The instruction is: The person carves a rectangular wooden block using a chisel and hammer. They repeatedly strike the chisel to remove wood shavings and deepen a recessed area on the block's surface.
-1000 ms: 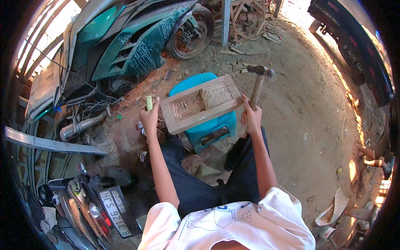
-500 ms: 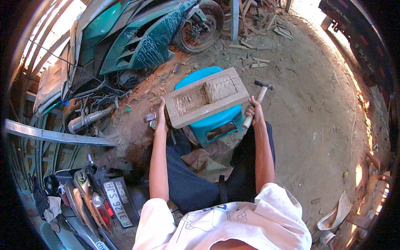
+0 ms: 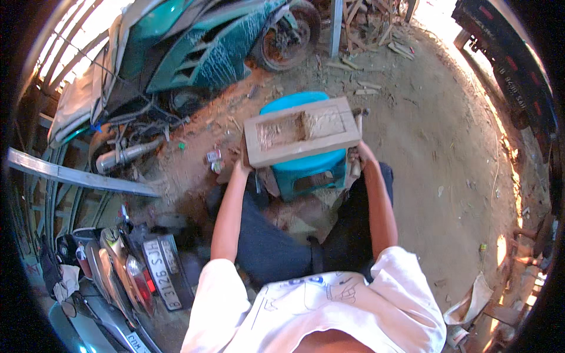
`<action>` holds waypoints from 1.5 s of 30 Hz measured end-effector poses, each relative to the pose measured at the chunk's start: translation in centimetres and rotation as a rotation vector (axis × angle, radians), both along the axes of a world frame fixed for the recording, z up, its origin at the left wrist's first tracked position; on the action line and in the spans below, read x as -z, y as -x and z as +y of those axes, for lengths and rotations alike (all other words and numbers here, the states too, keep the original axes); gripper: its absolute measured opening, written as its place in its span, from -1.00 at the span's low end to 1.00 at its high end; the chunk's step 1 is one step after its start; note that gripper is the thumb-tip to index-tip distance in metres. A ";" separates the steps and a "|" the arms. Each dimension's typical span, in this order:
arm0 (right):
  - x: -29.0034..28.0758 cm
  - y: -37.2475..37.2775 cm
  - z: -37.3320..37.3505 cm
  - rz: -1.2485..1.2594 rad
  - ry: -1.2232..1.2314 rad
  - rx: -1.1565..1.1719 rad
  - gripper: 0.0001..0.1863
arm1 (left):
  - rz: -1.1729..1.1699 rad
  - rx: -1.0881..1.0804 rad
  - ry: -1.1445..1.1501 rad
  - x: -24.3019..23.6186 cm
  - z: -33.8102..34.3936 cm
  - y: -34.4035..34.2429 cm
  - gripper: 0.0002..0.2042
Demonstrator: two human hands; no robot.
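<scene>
A thick wooden block (image 3: 276,154) with a rectangular hollow carved into its top is held over a turquoise plastic stool (image 3: 294,100). The hollow is deeper in its left part and rough-cut in its right. My left hand (image 3: 243,160) grips the block's left end, its fingers mostly hidden beneath and behind the wood. With my right hand (image 3: 363,154) I keep a hammer (image 3: 357,166) closed in my fingers, against the block's right end. The hammer's dark head shows just past the block's far right corner, and part of the handle is hidden.
A green motorcycle (image 3: 218,62) stands at the far left, near a metal bar (image 3: 82,173). Motorcycle parts (image 3: 141,276) lie at the near left. Wood scraps (image 3: 368,85) litter the dirt floor behind the stool. A dark truck (image 3: 500,59) stands at the far right.
The wooden block has moved slightly right and turned more level, its left end swinging away from me. The hammer has come closer to the block's right end and is now partly hidden.
</scene>
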State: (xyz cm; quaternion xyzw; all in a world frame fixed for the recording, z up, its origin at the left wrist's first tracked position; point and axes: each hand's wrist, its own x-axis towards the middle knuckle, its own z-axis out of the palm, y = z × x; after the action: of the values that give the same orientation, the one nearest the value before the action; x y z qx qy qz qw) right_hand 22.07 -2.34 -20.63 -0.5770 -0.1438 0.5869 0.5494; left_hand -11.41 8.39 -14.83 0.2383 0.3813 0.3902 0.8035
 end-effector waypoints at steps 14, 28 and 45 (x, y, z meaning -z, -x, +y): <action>0.7 -4.4 -7.2 -0.121 0.045 -0.086 -0.68 | -0.190 0.034 0.011 1.0 -4.5 -3.1 -0.35; 2.0 -5.4 -10.2 -0.081 0.096 0.005 -0.82 | -0.251 0.047 -0.007 0.7 -5.3 -4.7 -0.38; 0.6 -3.0 -8.9 -0.057 0.159 -0.070 -0.65 | -0.448 0.006 0.034 2.7 -11.7 -2.1 -0.41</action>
State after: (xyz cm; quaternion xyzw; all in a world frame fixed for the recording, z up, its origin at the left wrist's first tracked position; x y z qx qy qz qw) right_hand 25.08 -11.26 -21.21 -0.6299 -0.1325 0.5985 0.4769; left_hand -9.26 -3.33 -17.51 0.1332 0.1989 0.4245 0.8732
